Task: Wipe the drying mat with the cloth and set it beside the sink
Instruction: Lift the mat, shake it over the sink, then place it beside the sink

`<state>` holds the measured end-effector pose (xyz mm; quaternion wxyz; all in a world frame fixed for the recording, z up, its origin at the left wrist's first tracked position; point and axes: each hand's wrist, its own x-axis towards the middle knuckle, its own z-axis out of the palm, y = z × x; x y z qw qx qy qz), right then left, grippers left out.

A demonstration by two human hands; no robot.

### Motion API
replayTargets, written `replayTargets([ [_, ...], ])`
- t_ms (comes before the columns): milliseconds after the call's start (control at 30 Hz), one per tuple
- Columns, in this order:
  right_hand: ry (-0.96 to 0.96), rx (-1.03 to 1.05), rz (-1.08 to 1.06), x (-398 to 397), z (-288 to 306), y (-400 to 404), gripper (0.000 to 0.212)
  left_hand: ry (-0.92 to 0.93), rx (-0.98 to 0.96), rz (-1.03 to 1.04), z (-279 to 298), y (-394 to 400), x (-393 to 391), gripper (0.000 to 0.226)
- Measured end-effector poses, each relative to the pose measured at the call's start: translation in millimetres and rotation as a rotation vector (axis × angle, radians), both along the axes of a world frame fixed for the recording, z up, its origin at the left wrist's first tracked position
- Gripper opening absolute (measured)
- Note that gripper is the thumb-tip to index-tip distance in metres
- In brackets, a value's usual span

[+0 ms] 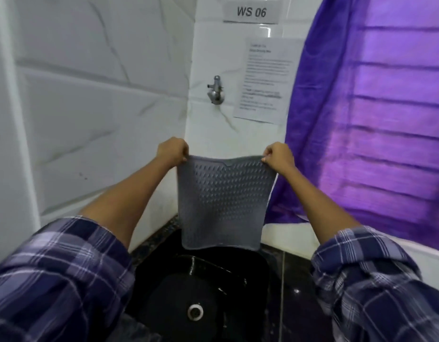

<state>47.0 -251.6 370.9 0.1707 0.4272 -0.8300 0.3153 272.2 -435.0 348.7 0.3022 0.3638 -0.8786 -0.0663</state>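
**Drying mat held up over the sink, both top corners pinched**

The grey drying mat [223, 201] is held up in the air by its two top corners, so it hangs flat and upright in front of the white tiled wall [90, 95]. The top left corner is pinched by the left hand [172, 151], fingers curled round the edge; the top right corner is gripped the same way by the right hand [278, 156]. The bumpy textured face is turned toward the camera. Its lower edge dangles just above the back rim of the black sink [164, 287], not touching anything as far as can be told. The white drain ring [195, 311] is seen at the bottom of the basin. A metal tap [215, 90] is mounted on the wall above the mat, with a printed sheet [265, 77] and a "WS 06" label [251, 12] taped nearby. A purple curtain [373, 107] is hung to the right, and plaid sleeves [60, 275] are rolled up on both arms.
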Motion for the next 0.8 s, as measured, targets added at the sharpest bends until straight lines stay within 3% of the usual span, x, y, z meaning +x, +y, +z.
replayTargets([
  [100, -0.008, -0.11, -0.014, 9.3, -27.3, -21.2, 0.014, 0.146, 0.03, 0.096, -24.6, -20.5, 7.7, 0.02],
  [367, 0.024, 0.131, -0.008, 23.5, -97.4, -41.5, 0.017, -0.063, 0.141, 0.08, -85.8, -29.2, 13.5, 0.025],
  [533, 0.053, 0.147, 0.019, 31.9, -121.1, -38.3, 0.017, -0.14, 0.171, 0.055, -108.4, -21.8, 7.2, 0.024],
  [800, -0.043, 0.161, -0.046, 22.6, -127.8, -22.9, 0.018, -0.086, 0.229, 0.062, -109.4, -23.8, 14.4, 0.024],
])
